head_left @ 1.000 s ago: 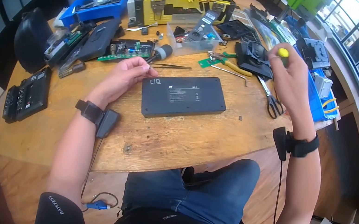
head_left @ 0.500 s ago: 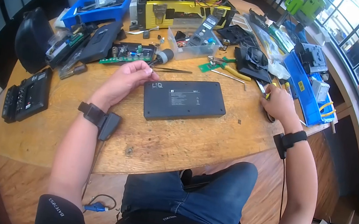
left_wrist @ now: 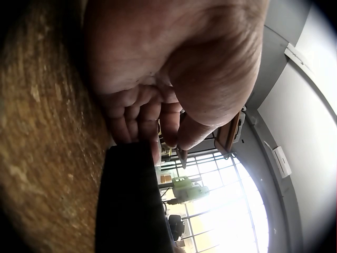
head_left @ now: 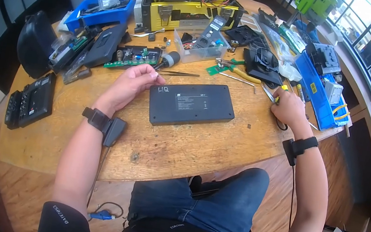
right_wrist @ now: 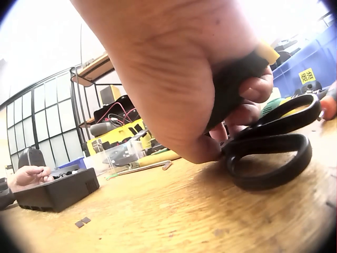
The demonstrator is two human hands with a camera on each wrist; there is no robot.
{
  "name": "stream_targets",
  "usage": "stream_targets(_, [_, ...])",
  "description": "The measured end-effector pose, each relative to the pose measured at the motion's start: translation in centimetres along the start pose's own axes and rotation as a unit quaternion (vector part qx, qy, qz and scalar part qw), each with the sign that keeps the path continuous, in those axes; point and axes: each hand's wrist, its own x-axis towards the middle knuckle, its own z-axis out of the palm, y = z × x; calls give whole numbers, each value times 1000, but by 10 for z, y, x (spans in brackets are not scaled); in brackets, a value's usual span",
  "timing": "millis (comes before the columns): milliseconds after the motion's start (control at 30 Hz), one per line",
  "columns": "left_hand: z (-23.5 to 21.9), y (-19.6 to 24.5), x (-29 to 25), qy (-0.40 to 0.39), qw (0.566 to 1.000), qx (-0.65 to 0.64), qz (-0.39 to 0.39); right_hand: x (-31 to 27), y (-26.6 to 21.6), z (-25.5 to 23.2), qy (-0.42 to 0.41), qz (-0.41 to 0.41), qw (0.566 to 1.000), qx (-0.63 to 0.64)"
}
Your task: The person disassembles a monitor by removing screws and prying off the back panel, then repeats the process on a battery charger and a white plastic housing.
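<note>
A flat black box [head_left: 192, 105] marked LIQ lies on the wooden table. At its far left corner is my left hand [head_left: 135, 83], fingers bent and thumb near the index fingertip. I cannot tell whether they pinch something small. In the left wrist view, that hand's curled fingertips are right at the end of the box [left_wrist: 129, 200]. My right hand [head_left: 290, 108] rests low at the table's right side and grips a black handle with a yellow end [right_wrist: 234, 87]; its far part is hidden. Black-ringed scissors [right_wrist: 303, 163] lie under and beside that hand.
Tweezers [head_left: 180, 74] lie behind the box. Yellow-handled pliers [head_left: 245, 74], a thin metal rod [head_left: 235, 78] and a clear bin [head_left: 190, 56] sit farther back. A blue bin [head_left: 317, 95] stands right of my right hand. Circuit boards [head_left: 134, 57] are at back left.
My right hand has come down from a raised position, yellow-ended handle in its grip, to the table beside the scissors. My left hand has stayed at the box's corner.
</note>
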Motion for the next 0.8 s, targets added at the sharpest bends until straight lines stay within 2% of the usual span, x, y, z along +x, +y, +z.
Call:
stream_targets(100, [1, 1, -2, 2, 1000, -2, -3, -1, -7, -2, -11, -17, 1000, -7])
stream_targets(167, [2, 1, -2, 5, 1000, -3, -3, -1, -17, -6, 40, -31, 999, -2])
stream_targets(200, [2, 2, -2, 6, 1000, -1, -4, -2, -26, -10, 40, -34, 999, -1])
stream_targets(267, [1, 2, -1, 8, 1000, 2, -6, -6, -50, -22, 64, -80, 991, 86])
stream_targets(300, [1, 1, -1, 4, 1000, 1, -3, -6, -60, -26, 63, -81, 991, 87])
stream_targets(367, [0, -1, 0, 1, 1000, -1, 0, -8, -76, -34, -24, -191, 945, 265])
stream_targets(467, [-1, -1, 0, -3, 1000, 0, 3, -16, -96, -40, -58, -240, 930, 273])
stream_targets(500, [0, -1, -1, 0, 1000, 1, 0, -12, -98, -39, -90, -231, 929, 273])
stream_targets(800, [0, 0, 0, 2, 1000, 0, 0, -3, -103, -37, -111, -212, 949, 205])
